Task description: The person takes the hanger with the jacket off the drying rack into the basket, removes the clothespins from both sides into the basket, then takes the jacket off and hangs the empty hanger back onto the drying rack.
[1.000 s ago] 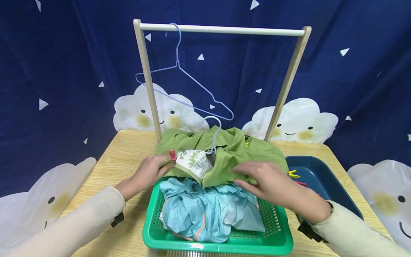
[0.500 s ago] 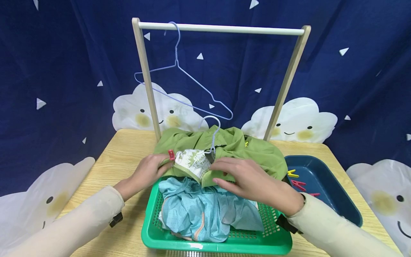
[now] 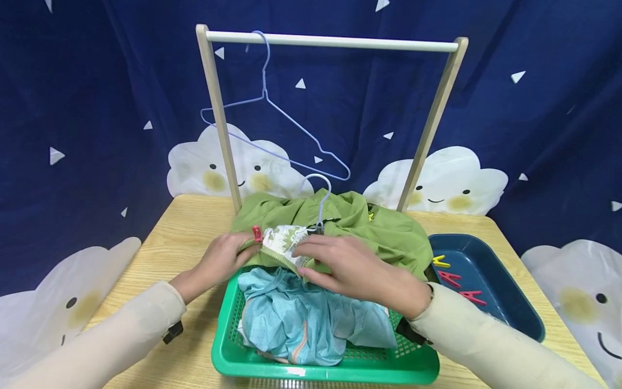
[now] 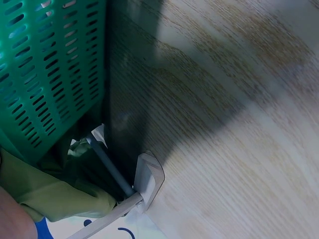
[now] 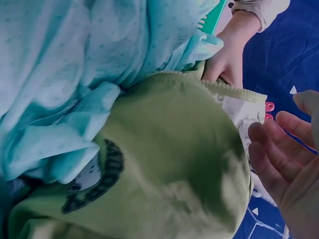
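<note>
A green zip jacket (image 3: 389, 237) with a white printed lining lies across the back of a green basket (image 3: 320, 374). A pale hanger (image 3: 323, 202) pokes its hook out of the jacket's neck. My left hand (image 3: 222, 256) pinches the jacket's left front edge, beside a red clothespin (image 3: 257, 234) at that edge. Over the zipper and lining is my right hand (image 3: 347, 265); the right wrist view shows its fingers (image 5: 281, 144) loosely bent, with nothing between them. Light blue clothing (image 3: 311, 319) is bunched in the basket, in front of the jacket.
A wooden rack (image 3: 330, 39) stands behind, with an unloaded lavender hanger (image 3: 265, 97) on its bar. At the right, a dark blue tray (image 3: 502, 292) holds one yellow clothespin (image 3: 440, 261) and two red ones. The wooden table (image 3: 189, 227) extends left of the basket.
My right hand has moved left across the jacket, from its right side to the zipper and lining, which uncovers more of the tray's clothespins. My left hand keeps its grip on the jacket edge.
</note>
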Available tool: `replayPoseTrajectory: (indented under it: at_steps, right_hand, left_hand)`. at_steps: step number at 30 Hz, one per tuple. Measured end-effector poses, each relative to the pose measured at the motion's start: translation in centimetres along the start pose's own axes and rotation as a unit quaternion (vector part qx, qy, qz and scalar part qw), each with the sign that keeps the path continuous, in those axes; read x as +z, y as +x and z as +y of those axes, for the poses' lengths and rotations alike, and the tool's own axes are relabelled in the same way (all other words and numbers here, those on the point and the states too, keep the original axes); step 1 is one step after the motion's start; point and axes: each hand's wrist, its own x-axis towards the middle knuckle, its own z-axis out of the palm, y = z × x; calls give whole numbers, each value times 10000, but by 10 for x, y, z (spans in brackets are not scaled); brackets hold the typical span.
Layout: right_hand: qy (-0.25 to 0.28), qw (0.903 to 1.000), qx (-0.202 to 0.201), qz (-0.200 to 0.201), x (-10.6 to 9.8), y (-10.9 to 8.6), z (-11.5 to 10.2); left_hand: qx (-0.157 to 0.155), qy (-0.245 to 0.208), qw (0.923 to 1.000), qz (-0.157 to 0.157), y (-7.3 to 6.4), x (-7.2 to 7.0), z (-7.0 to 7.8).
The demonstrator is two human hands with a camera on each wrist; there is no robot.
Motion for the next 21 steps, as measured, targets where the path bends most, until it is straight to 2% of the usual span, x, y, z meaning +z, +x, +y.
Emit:
replayPoseTrajectory:
  at_steps: [6,11,21]
  right_hand:
    - [25,10000,-66,-41,5,15,-6]
    - [12,9999,-59,126,9,25,-8]
    - [53,9982,465,372,17,40,-9]
  left_hand:
    - [-10,5,10000,9,-1,0,-1]
    - [27,11,10000,-23,0,0,-2]
    - [54,16,10000,64,0,1,-1]
